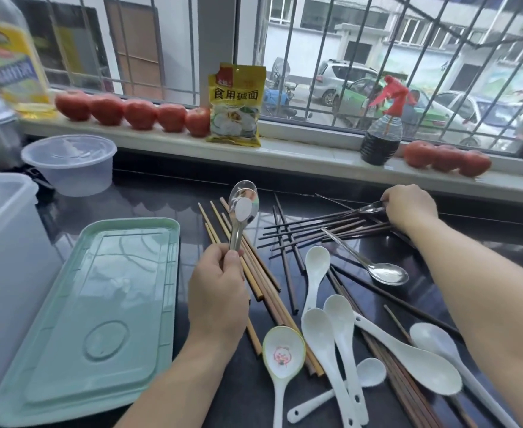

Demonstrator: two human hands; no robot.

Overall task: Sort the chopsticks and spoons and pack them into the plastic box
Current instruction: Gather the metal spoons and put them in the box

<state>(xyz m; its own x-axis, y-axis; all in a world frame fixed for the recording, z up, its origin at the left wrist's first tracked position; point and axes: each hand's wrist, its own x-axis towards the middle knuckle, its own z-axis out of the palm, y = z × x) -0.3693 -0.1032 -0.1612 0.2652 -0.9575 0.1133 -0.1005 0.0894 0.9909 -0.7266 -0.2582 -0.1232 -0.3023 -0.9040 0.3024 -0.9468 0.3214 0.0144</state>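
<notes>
I have the left hand point(220, 288) clamped around the handles of two stacked metal spoons point(243, 202), bowls nested and pointing up above the dark worktop point(149, 196). My right hand point(408, 206) is out at the far side, fingertips pinching the end of another steel spoon point(370, 208) that lies across a heap of dark chopsticks point(322, 228); the grip itself is partly hidden behind the knuckles, so I judge it a pinch rather than a full wrap.

Everything else is loose on the worktop: pale bamboo chopsticks point(266, 291) beside and under my left hand, one more steel spoon point(377, 270) just right of centre, and a cluster of white ceramic spoons point(331, 344) nearest me, one with a small printed figure in its bowl point(283, 356). The green lid point(84, 319) lies flat at the left, and the translucent plastic box point(1, 242) stands at the left edge.

The steel spoons are light, stiff and slick, so I would take them by the handle and let the bowls nest. The ceramic ones are heavier and would likely chip if knocked together; I would lift them at the neck, one or two at a time. The chopsticks roll easily and are best gathered into a bundle and gripped mid-length.
</notes>
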